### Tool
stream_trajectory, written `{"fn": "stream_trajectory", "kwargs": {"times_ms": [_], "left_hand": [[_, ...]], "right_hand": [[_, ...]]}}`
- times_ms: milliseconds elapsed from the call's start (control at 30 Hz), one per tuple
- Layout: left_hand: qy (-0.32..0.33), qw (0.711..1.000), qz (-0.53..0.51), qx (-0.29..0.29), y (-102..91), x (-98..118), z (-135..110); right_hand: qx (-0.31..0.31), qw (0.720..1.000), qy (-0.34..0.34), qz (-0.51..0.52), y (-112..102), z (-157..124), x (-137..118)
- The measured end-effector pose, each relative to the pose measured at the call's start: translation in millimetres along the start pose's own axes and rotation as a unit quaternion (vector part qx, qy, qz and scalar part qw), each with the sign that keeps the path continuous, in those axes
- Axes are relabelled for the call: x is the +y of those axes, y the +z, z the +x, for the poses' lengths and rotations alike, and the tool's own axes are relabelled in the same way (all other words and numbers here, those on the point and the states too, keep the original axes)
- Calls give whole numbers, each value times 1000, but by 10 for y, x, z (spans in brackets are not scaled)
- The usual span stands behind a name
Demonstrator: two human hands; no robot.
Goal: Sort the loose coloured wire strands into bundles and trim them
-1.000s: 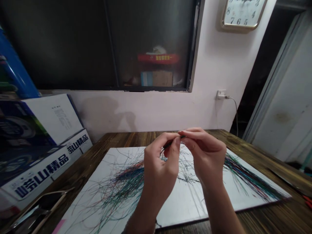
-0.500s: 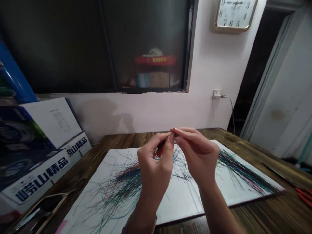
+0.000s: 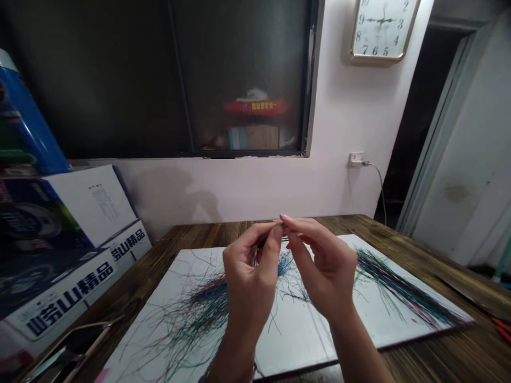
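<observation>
Okay, left hand (image 3: 248, 282) pinched a thin dark wire (image 3: 262, 242) tightly; right hand (image 3: 324, 274) met it, grip unclear, above a white board (image 3: 307, 340) strewn with multicoloured thin wires (image 3: 207, 303).

Thin dark wire (image 3: 268, 239), held slanting

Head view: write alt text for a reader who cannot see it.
The left hand and right hand pinch thin coloured strands together above a white board scattered with tangled strands, on a dark wooden table.
</observation>
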State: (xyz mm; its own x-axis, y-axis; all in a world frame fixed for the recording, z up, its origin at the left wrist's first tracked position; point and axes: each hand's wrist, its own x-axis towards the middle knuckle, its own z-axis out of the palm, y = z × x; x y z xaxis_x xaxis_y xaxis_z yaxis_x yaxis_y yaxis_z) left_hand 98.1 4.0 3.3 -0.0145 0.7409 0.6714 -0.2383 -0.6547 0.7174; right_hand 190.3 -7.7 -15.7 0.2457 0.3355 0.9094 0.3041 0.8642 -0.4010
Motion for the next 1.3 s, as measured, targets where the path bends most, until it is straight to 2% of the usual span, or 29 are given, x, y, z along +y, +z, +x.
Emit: {"fn": "stream_trajectory", "kwargs": {"times_ms": [233, 300, 367, 433, 500, 867, 1300], "left_hand": [[4, 1000, 13, -23, -51, -62, -2], [7, 999, 9, -38, -63, -74, -11], [10, 999, 1, -44, -64, -68, -20], [10, 999, -6, -47, -55, -47, -29], [7, 999, -12, -43, -44, -23, -36], [-3, 998, -12, -61, -67, -32, -32], [-5, 999, -16, -39, -28, 15, -42]], "right_hand": [[24, 980, -132, -149, 24, -52, 68], [30, 989, -97, -110, 16, -43, 54], [24, 1000, -5, 0, 12, -23, 30], [8, 991, 79, 108, 12, -2, 11], [3, 982, 106, 158, 13, 9, -1], [38, 996, 7, 78, 43, -36, -4], [40, 998, -36, 20, 39, -43, 40]]}}
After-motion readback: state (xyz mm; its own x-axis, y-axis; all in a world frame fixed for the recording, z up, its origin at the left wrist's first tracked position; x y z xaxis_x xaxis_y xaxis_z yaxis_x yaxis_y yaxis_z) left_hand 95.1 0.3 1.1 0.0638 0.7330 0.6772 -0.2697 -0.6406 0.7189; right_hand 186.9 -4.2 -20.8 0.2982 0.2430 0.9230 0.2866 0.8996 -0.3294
